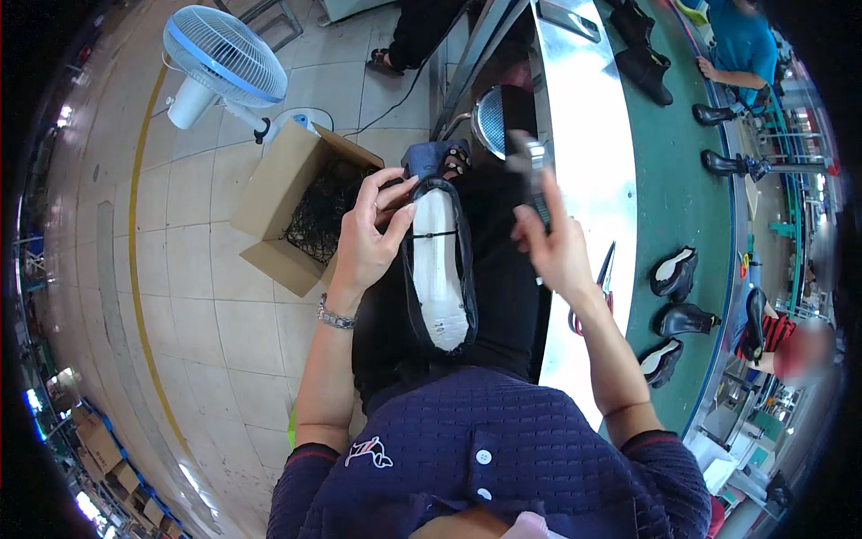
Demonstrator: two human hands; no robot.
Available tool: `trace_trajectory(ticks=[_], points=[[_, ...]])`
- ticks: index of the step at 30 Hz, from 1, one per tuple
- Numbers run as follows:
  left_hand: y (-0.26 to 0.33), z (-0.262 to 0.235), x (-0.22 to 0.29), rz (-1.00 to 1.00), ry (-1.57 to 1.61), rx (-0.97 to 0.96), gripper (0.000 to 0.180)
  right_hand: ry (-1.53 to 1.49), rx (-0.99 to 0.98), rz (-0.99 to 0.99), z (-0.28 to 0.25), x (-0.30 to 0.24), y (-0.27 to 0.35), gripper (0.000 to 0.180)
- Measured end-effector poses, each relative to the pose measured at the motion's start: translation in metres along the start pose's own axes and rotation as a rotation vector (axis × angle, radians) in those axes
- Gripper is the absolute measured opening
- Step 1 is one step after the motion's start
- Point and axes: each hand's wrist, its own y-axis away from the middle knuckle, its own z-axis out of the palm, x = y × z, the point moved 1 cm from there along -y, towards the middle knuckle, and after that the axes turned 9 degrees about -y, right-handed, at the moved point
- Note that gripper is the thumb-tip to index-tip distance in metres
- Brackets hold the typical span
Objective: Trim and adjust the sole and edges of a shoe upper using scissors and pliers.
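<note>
Across my lap lies a black shoe upper [438, 269], underside up, with a pale insole board showing inside its dark edge. A thin black strip crosses the board near the far end. My left hand [375, 225] pinches the far left rim of the shoe between thumb and fingers. To the right, my right hand [558, 238] is raised and closed around a hand tool [533, 166] with a shiny metal head and dark handle. Motion blurs the tool's head, so its exact kind cannot be told. The tool is apart from the shoe.
Scissors [606, 287] lie on the metal bench [588, 171] at right, with a phone [568, 20] farther off. Black shoes stand on a green conveyor [664, 171]. Left are an open carton [269, 202] of black netting-like material and a fan [224, 58]. Other people work beyond the conveyor.
</note>
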Motion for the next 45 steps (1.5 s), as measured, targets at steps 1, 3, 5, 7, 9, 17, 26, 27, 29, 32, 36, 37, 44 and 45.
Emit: trace_trajectory(ticks=[1, 3, 5, 7, 9, 17, 26, 27, 29, 32, 36, 37, 44, 45], points=[[0.000, 0.000, 0.002, 0.006, -0.038, -0.009, 0.040, 0.092, 0.083, 0.121, -0.011, 0.016, -0.002, 0.061], [-0.002, -0.001, 0.010, 0.017, -0.076, -0.051, 0.045, 0.340, 0.209, 0.216, -0.035, 0.065, -0.007, 0.062], [-0.005, 0.000, 0.015, 0.056, -0.144, -0.093, 0.047, 0.398, 0.264, 0.470, -0.052, 0.085, -0.008, 0.064], [-0.013, -0.002, 0.030, 0.248, -0.437, -0.182, 0.053, 0.450, 0.371, 0.337, -0.061, 0.126, 0.006, 0.062], [-0.013, -0.001, 0.035, 0.307, -0.625, -0.233, 0.058, 0.451, 0.378, 0.191, -0.061, 0.144, 0.027, 0.056], [-0.010, -0.004, 0.026, 0.361, -0.792, -0.169, 0.057, 0.415, 0.693, 0.508, -0.057, 0.165, 0.170, 0.037], [0.015, -0.012, 0.006, -0.056, 0.278, -0.070, 0.076, -0.710, 0.422, 0.725, -0.067, 0.112, 0.164, 0.047], [0.023, -0.009, 0.008, -0.021, 0.414, -0.074, 0.088, -0.775, 0.223, 0.665, -0.064, 0.098, 0.161, 0.050], [0.040, 0.000, 0.012, -0.098, 0.252, -0.081, 0.110, -0.836, 0.008, 0.617, -0.044, 0.061, 0.147, 0.061], [0.053, 0.009, 0.000, 0.154, -0.097, -0.060, 0.103, -0.918, -0.467, 0.612, -0.019, 0.022, 0.130, 0.087], [0.057, 0.032, 0.012, 0.116, -0.387, 0.201, 0.047, -0.931, -0.641, 0.694, -0.002, 0.001, 0.122, 0.086], [0.057, 0.035, 0.012, 0.137, -0.411, 0.282, 0.035, -0.932, -0.617, 0.755, 0.000, -0.005, 0.120, 0.093], [0.059, 0.042, 0.011, 0.212, -0.443, 0.469, 0.007, -0.962, -0.569, 0.673, 0.026, -0.003, 0.102, 0.081], [0.058, 0.043, 0.012, 0.212, -0.441, 0.467, 0.007, -1.010, -0.581, 0.595, 0.028, 0.000, 0.095, 0.075]])
